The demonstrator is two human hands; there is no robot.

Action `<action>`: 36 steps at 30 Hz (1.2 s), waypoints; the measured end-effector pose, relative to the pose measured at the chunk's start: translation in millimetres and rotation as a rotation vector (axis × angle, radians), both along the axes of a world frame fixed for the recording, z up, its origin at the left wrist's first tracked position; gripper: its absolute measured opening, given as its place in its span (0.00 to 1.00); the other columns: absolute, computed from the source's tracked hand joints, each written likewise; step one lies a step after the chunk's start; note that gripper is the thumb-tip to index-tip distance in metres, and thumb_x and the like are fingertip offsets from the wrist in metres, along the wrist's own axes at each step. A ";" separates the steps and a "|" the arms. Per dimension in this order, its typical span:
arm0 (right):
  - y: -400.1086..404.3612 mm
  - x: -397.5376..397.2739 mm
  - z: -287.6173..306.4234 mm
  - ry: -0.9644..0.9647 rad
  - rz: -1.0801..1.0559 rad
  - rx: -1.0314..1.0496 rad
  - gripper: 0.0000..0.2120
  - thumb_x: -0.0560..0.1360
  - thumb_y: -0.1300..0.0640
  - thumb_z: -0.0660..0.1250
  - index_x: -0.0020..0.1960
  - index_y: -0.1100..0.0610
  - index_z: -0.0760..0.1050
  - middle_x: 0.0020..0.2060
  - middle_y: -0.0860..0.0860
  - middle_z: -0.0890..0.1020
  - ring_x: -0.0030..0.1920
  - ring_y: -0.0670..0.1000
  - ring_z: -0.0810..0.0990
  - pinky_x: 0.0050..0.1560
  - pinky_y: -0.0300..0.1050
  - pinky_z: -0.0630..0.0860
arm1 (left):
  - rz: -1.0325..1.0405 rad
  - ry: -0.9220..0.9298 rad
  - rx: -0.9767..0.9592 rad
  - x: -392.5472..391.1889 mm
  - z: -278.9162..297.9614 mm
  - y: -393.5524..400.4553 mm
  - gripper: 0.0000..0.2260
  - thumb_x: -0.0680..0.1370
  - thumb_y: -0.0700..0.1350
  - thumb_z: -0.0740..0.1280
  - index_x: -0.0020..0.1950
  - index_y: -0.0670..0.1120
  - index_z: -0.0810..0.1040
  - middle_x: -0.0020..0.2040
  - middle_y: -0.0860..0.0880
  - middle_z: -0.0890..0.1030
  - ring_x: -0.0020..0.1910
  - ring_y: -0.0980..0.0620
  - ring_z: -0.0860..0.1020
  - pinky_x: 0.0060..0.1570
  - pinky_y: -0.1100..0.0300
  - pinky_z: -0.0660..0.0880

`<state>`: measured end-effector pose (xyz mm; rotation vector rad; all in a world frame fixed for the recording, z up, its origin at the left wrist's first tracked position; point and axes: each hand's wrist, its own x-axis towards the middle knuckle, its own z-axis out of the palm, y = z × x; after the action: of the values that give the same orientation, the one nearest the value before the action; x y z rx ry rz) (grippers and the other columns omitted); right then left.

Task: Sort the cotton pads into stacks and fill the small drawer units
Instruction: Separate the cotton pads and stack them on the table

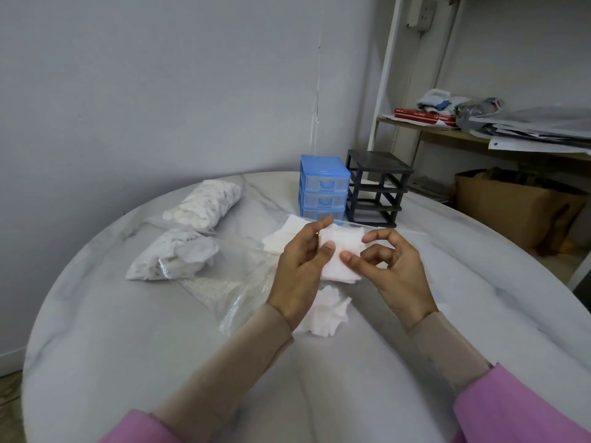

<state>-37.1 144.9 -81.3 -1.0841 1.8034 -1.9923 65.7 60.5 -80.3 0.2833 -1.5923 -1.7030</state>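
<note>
From the head view, both hands are clamped on one small stack of square cotton pads [341, 254] held above the counter [128, 362], the left hand [299, 266] gripping its left edge and the right hand [395, 266] pinching its right edge, with loose pads [326, 313] below and the blue drawer unit [323, 187] just beyond. The stack looks soft, so a slack pinch could let it fan out and drop. The blue unit's lowest drawer is half hidden, and the black frame [377, 187] seems drawerless, though I cannot be sure.
</note>
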 end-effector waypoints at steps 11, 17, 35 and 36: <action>-2.5 -5.8 -3.9 0.045 0.097 0.134 0.06 0.71 0.59 0.71 0.45 0.58 0.76 0.44 0.52 0.82 0.45 0.48 0.79 0.45 0.34 0.75 | 0.062 0.056 0.004 -0.3 3.1 -8.2 0.13 0.78 0.33 0.61 0.60 0.44 0.73 0.42 0.44 0.79 0.42 0.52 0.78 0.43 0.61 0.77; 5.7 -23.6 7.0 0.013 0.060 0.042 0.06 0.72 0.65 0.69 0.48 0.59 0.77 0.44 0.52 0.81 0.46 0.50 0.79 0.48 0.42 0.79 | 0.099 -0.028 -0.007 -12.7 1.7 -4.3 0.12 0.73 0.31 0.67 0.53 0.44 0.75 0.48 0.41 0.80 0.47 0.47 0.79 0.46 0.57 0.78; 38.8 -77.4 14.8 0.259 -0.261 0.205 0.09 0.76 0.66 0.64 0.49 0.53 0.78 0.50 0.50 0.80 0.51 0.51 0.75 0.43 0.29 0.70 | 0.113 -0.187 -0.174 -88.7 14.4 18.4 0.09 0.72 0.31 0.68 0.44 0.45 0.78 0.38 0.49 0.79 0.40 0.52 0.78 0.39 0.64 0.79; 39.2 -78.6 13.9 0.288 -0.280 0.234 0.09 0.76 0.66 0.64 0.48 0.53 0.77 0.50 0.51 0.80 0.51 0.51 0.75 0.42 0.28 0.69 | 0.107 -0.200 -0.173 -90.9 11.6 18.0 0.10 0.73 0.30 0.67 0.44 0.44 0.78 0.39 0.47 0.79 0.41 0.49 0.79 0.40 0.62 0.79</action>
<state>-115.7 184.1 -67.4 -1.1441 2.3857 -1.7722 -25.1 78.5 -68.8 0.4546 -1.8235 -1.4825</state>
